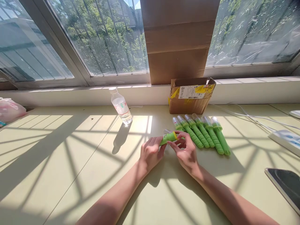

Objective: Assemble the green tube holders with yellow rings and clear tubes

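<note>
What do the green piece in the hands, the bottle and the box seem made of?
Green piece: probably moulded plastic, fairly smooth, given its even colour and ridges. Bottle: likely clear, glossy plastic; light passes through it. Box: matte cardboard, judging by its plain brown sides.

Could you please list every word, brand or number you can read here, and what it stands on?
No text can be read with certainty.
Bottle: red and green print, too small and blurred.
White label on the cardboard box: dark print, too small to read.
</note>
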`<state>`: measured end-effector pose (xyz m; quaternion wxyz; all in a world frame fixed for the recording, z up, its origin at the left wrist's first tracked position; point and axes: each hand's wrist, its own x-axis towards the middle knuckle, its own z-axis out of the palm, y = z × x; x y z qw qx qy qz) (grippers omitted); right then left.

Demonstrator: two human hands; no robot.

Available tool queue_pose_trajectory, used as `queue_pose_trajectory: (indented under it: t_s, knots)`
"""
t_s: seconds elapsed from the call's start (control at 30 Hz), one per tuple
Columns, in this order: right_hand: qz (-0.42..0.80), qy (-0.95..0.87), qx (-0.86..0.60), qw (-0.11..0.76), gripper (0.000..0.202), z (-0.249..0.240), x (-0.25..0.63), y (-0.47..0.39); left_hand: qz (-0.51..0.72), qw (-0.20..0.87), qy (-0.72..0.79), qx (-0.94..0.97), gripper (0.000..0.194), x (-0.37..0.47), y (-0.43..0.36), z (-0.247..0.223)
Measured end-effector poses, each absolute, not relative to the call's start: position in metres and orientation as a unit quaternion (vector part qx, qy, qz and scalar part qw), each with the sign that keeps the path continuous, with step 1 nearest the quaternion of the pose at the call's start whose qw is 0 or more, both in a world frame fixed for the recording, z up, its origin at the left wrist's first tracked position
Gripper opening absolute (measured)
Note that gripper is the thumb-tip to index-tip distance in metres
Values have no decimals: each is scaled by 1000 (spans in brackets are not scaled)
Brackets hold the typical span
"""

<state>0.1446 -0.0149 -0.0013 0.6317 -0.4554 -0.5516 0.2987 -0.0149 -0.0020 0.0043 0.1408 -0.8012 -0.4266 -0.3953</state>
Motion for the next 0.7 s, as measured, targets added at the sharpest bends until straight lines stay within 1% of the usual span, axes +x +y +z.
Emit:
queue_pose_trajectory:
  t_s: [0.3,0.47,0.7]
  knots:
    - [305,-569,-446,619,35,-1,145,-14,-362,155,-438,-808,17,-15,-3,4]
    - [305,-560,-459,618,33,-1,143,-15,-352,145,-439,-814,17,-16,-2,4]
    - [295,-563,-453,625,32,-1,144,-14,-339,155,-419,-828,22,-16,-2,6]
